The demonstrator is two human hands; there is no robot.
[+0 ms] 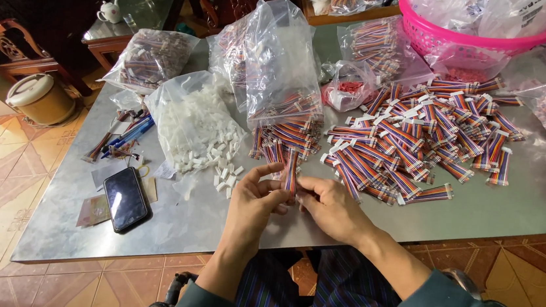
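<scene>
I am seeing both hands, left hand (pixel 252 201) and right hand (pixel 332 209), pinching one striped cable (pixel 292 171) upright between their fingers, just in front of the cable pile (pixel 419 140) on the worktop (pixel 499 206). A phone (pixel 125 198) is lying well left of that pile; white connectors (pixel 199 134), probably plastic, are sitting between.

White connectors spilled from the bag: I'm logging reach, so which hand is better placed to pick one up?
Probably the left hand: the white connectors lie just beside it, while the right hand sits farther away.

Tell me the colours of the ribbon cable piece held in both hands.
The ribbon cable piece is striped in many colours, rainbow-like: red, orange, blue and purple show; seen in the head view.
</scene>
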